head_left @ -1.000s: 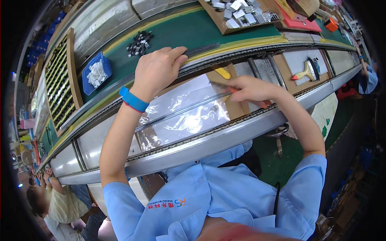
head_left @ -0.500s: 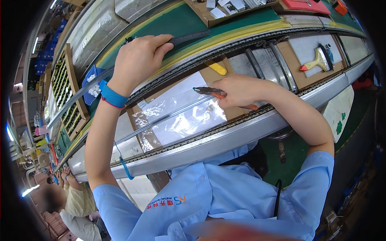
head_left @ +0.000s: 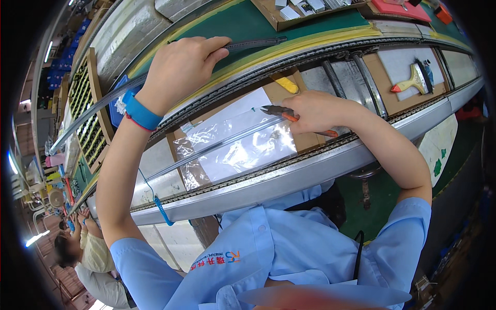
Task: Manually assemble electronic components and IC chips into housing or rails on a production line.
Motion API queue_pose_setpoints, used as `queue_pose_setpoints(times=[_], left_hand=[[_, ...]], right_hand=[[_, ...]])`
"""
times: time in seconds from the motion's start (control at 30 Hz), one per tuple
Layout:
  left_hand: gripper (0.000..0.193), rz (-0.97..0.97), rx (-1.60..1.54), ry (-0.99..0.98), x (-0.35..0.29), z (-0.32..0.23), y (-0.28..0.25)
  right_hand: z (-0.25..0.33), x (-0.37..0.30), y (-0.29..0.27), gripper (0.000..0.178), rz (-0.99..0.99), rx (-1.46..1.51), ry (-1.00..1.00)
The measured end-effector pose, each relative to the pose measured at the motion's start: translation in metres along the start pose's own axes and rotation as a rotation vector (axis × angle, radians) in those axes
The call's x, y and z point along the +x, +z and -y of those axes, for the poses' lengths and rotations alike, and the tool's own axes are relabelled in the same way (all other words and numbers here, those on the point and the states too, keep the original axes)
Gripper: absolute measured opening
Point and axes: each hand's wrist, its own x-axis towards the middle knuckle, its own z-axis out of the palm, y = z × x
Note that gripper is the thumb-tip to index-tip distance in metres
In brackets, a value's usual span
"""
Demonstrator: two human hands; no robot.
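Note:
My left hand [head_left: 181,70] is closed in a pinch on a long dark toothed strip [head_left: 256,44] above the far side of the conveyor. One end sticks out to the right; a grey length runs down to the left past my wrist. My right hand [head_left: 318,111] grips cutting pliers [head_left: 279,111] with orange handles, their tips pointing left over white paper. A small green bit [head_left: 253,109] lies just beyond the tips. Beneath the pliers, a clear plastic bag [head_left: 232,150] and long thin clear strips [head_left: 212,147] lie across the paper.
A brush [head_left: 415,81] and a yellow-handled thing [head_left: 287,84] lie on cardboard on the conveyor. A carton of small parts [head_left: 289,20] stands on the green bench. At left are a blue bin [head_left: 119,106], a slotted rack [head_left: 89,116] and another person [head_left: 95,253].
The whole view has shifted slightly. The toothed strip reaches farther right past my left hand. The green bit, at the plier tips before, is now apart from them.

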Motion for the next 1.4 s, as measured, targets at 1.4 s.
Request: queue_pose_setpoints(times=[1.4], left_hand=[[0.032,0.057,0.027,0.034,-0.072,0.059,-0.003]], right_hand=[[-0.010,0.012,0.007,0.046,0.032,0.019,0.124]])
